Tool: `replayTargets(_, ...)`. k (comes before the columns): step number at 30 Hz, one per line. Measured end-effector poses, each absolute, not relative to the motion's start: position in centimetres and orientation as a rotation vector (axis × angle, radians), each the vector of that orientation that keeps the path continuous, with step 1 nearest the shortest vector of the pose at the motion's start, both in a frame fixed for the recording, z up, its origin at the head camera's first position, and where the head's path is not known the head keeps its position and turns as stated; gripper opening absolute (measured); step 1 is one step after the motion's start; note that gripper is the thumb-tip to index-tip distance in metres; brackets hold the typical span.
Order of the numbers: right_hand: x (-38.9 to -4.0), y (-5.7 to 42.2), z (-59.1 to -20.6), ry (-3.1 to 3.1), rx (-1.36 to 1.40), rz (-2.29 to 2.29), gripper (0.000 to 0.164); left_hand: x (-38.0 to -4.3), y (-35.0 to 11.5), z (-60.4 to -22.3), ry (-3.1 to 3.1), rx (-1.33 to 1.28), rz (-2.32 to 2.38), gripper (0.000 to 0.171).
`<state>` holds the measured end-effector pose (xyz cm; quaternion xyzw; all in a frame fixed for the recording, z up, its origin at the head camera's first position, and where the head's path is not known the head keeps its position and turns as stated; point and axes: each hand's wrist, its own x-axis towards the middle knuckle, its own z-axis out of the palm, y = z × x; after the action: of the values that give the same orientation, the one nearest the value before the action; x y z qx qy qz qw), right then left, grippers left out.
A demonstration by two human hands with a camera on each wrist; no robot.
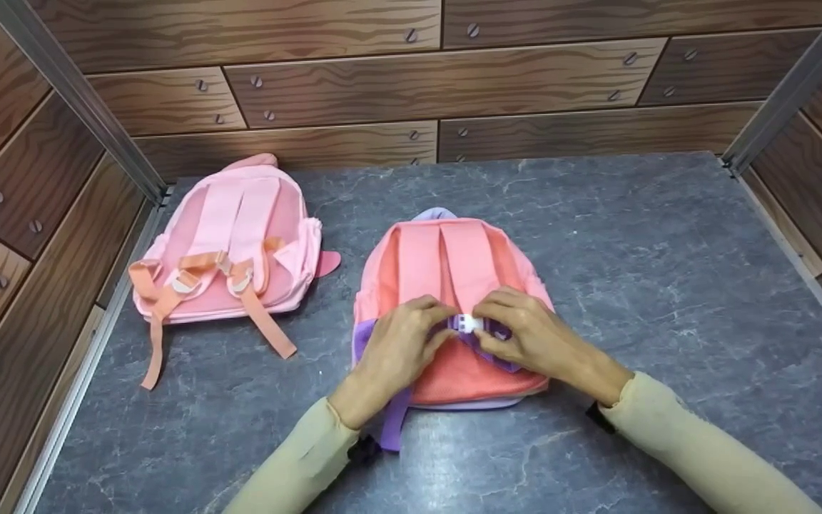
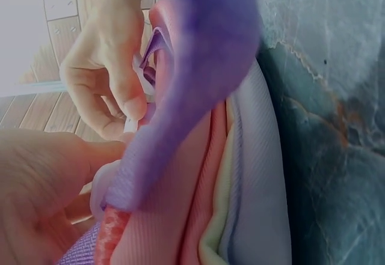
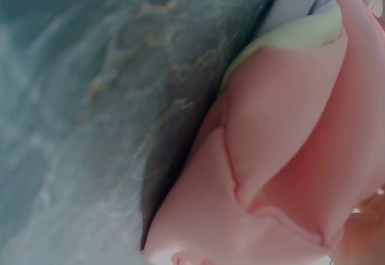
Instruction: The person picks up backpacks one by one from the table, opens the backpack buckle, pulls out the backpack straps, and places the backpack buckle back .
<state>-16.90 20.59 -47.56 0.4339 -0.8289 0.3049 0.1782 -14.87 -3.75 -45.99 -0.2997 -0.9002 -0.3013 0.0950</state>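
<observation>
A coral-pink backpack (image 1: 479, 378) lies with its shoulder straps facing up. Over its lower middle, a small white buckle (image 1: 467, 323) on purple webbing sits between both hands. My left hand (image 1: 397, 350) pinches the buckle's left end between thumb and fingers. From the other side, my right hand (image 1: 539, 339) pinches the right end. The two halves meet, but whether they are locked I cannot tell. A loose purple strap (image 1: 394, 421) hangs past the bag's lower left edge and crosses close to the left wrist view. The right wrist view mostly holds the bag's side pocket (image 3: 283, 115).
To the left lies a light-pink backpack (image 1: 240, 207), straps up, with orange webbing (image 1: 268, 325) trailing onto the dark marbled table (image 1: 668, 285). Wood-patterned panels (image 1: 354, 86) and metal posts (image 1: 68, 93) bound the table at the back and sides.
</observation>
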Motion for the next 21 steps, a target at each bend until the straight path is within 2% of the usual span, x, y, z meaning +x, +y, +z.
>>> replayTargets(21, -16.96, 20.6, -47.35, -2.33, 1.25, 0.859, 0.018, -15.04, -4.09, -46.23, -2.667, -0.872, -0.892, 0.022)
